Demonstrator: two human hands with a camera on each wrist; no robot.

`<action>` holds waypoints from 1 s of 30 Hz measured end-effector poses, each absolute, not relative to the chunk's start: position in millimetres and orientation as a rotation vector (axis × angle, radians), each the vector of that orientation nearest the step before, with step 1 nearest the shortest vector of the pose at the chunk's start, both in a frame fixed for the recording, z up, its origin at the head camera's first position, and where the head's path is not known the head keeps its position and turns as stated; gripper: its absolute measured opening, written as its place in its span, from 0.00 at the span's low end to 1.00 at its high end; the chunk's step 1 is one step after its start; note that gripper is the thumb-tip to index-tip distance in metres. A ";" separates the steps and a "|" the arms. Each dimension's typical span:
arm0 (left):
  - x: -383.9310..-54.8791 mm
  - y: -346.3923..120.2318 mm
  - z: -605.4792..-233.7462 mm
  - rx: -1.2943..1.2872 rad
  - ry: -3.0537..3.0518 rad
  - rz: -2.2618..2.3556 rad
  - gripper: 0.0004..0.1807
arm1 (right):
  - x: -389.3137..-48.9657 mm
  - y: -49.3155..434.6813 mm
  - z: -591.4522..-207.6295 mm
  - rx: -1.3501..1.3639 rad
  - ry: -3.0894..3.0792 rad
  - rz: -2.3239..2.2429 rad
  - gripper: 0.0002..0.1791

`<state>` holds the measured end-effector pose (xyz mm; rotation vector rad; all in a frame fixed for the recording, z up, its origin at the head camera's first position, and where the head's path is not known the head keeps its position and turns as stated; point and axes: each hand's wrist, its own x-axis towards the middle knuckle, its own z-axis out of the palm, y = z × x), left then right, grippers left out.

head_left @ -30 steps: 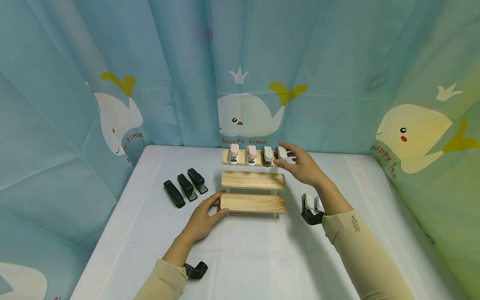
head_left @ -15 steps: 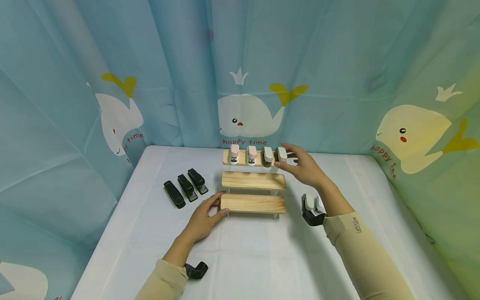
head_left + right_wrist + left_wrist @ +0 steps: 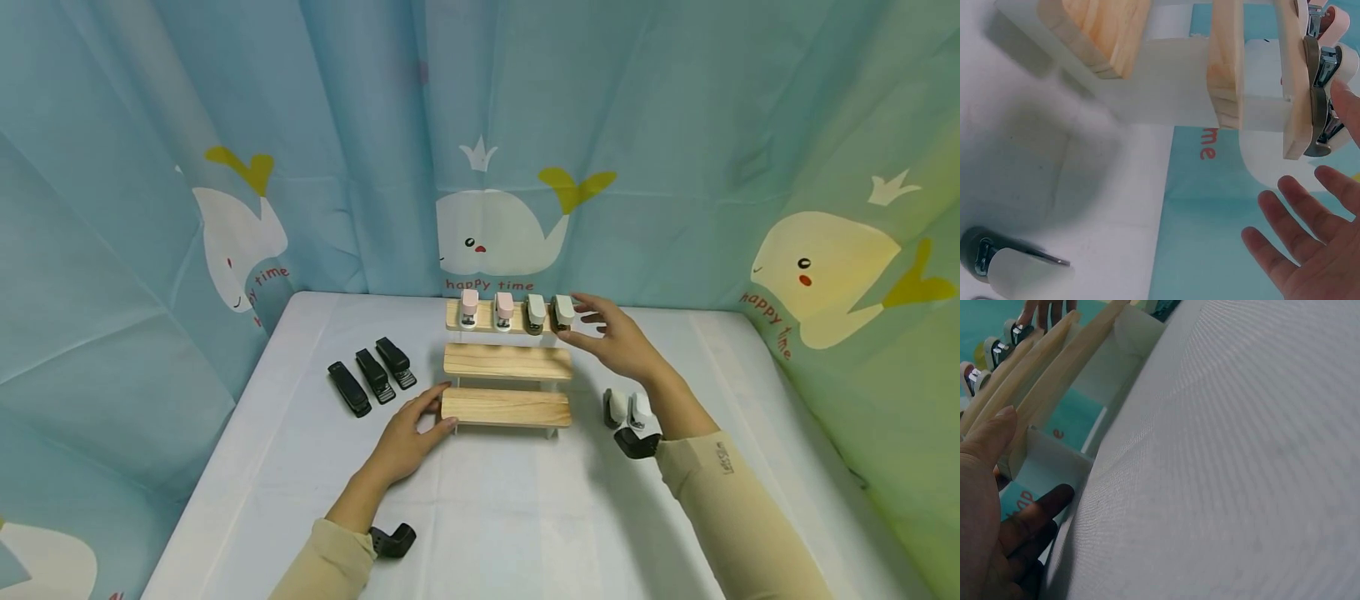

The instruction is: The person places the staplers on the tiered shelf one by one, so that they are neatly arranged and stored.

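Note:
In the head view, my left hand (image 3: 405,437) holds the left end of the lowest board of a three-tier wooden display stand (image 3: 506,407), its thumb at the front edge. In the left wrist view, the thumb (image 3: 1000,431) lies against the board. My right hand (image 3: 618,337) is beside the rightmost pale green stapler (image 3: 562,312) on the top board. Its fingers are spread in the right wrist view, the thumb (image 3: 1344,103) close to the stapler; contact is unclear. Left of it on that board stand another pale green stapler (image 3: 535,312) and two pink staplers (image 3: 504,310).
Three black staplers (image 3: 372,375) lie on the white tabletop (image 3: 480,517) left of the stand. A pale green stapler (image 3: 617,407) and a white stapler (image 3: 640,410) are to its right, under my right forearm. A whale-print curtain (image 3: 360,208) hangs behind and beside the table.
My right hand has drawn slightly right and away from the rightmost pale green stapler, its fingers parting from it. The stapler stays on the top board. My left hand keeps its place.

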<state>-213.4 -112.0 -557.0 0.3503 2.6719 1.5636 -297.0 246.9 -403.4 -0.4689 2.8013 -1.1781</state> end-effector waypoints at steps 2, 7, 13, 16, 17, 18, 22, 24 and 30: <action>-213.4 -112.1 -557.0 0.348 2.667 1.563 0.35 | -296.7 248.8 -404.8 -0.459 2.802 -1.177 0.44; -213.1 -112.5 -556.2 0.376 2.681 1.567 0.35 | -294.9 252.6 -407.4 -0.441 2.801 -1.177 0.44; -213.9 -113.1 -556.2 0.401 2.697 1.549 0.35 | -291.1 257.5 -409.8 -0.434 2.810 -1.148 0.45; -214.6 -113.0 -556.6 0.389 2.689 1.540 0.35 | -290.3 260.2 -411.9 -0.431 2.820 -1.142 0.46; -214.7 -113.1 -556.9 0.387 2.688 1.539 0.35 | -290.0 261.3 -412.8 -0.432 2.822 -1.142 0.46; -214.8 -113.1 -557.0 0.387 2.688 1.539 0.36 | -289.7 262.4 -413.6 -0.434 2.822 -1.144 0.46; -215.2 -113.4 -557.8 0.384 2.683 1.545 0.36 | -287.7 265.7 -416.0 -0.424 2.823 -1.142 0.45; -215.3 -113.6 -558.3 0.386 2.681 1.550 0.36 | -286.7 267.7 -417.0 -0.422 2.823 -1.128 0.45; -215.6 -113.4 -558.7 0.392 2.682 1.558 0.36 | -283.0 271.2 -418.5 -0.414 2.812 -1.110 0.44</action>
